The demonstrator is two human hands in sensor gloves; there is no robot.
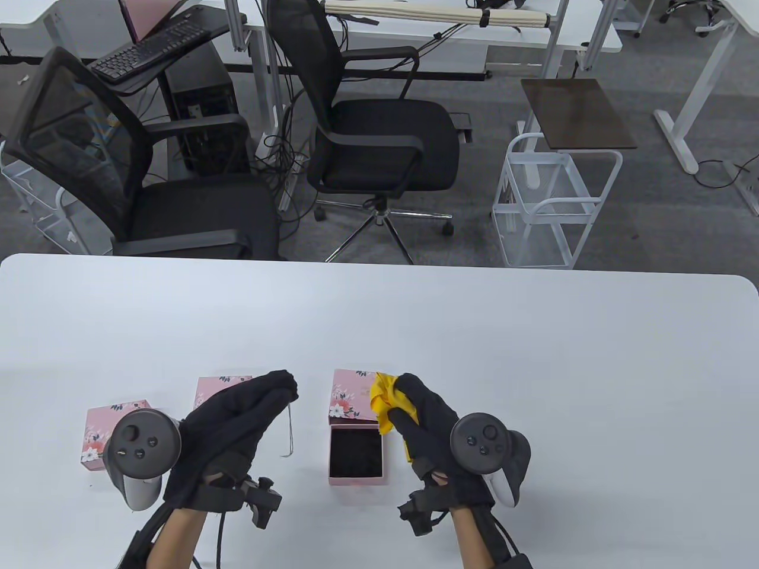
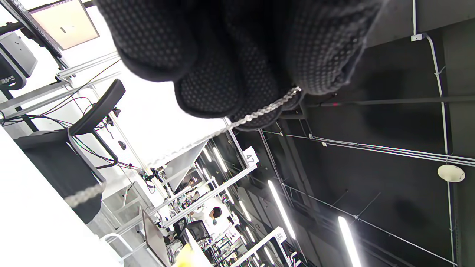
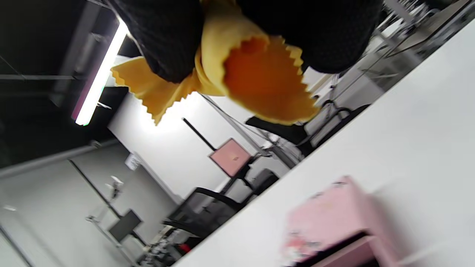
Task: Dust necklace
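Note:
My left hand (image 1: 249, 409) is raised above the table and pinches a thin silver necklace (image 1: 290, 430) that hangs down from its fingertips; in the left wrist view the chain (image 2: 259, 111) runs out from between the gloved fingers (image 2: 207, 89). My right hand (image 1: 415, 409) grips a crumpled yellow cloth (image 1: 385, 400), seen close in the right wrist view as a yellow cloth (image 3: 256, 78) with zigzag edges. The two hands are apart, with an open pink jewellery box (image 1: 356, 453) between them.
The box's floral lid (image 1: 350, 403) lies just behind its black-lined base. Two more pink floral boxes (image 1: 98, 435) (image 1: 216, 391) sit to the left, partly hidden by my left hand. Office chairs (image 1: 367, 136) stand beyond the table's far edge (image 1: 379, 264).

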